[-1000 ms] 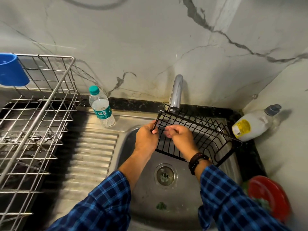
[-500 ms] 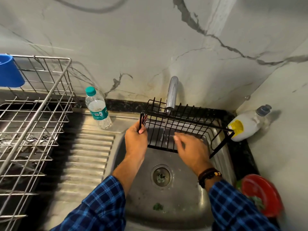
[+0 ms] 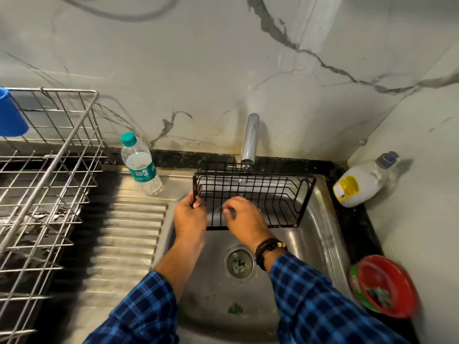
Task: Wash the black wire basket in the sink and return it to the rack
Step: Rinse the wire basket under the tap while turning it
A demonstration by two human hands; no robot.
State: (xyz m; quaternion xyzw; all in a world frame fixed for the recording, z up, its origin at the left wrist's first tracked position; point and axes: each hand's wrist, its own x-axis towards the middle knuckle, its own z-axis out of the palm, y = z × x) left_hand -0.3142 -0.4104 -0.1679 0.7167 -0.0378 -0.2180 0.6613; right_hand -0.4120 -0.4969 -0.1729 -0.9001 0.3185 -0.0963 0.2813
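The black wire basket point(image 3: 278, 197) is held over the steel sink point(image 3: 320, 244), under the chrome tap point(image 3: 250, 139); a thin stream of water falls into it. My left hand point(image 3: 190, 217) grips its left end bar. My right hand point(image 3: 244, 219) lies on the front wires, fingers curled against them and blurred by motion. The silver wire rack point(image 3: 49, 184) stands at the left on the counter.
A water bottle with a teal cap point(image 3: 140, 165) stands on the ribbed drainboard point(image 3: 129, 244). A white soap bottle point(image 3: 362, 182) lies at the sink's right corner. A red bowl point(image 3: 382, 285) sits at the right edge. A blue cup point(image 3: 11, 115) hangs on the rack. The drain point(image 3: 239, 263) is open.
The basket has levelled out and squared up under the tap. My right hand has slid left along the front wires, close to my left hand.
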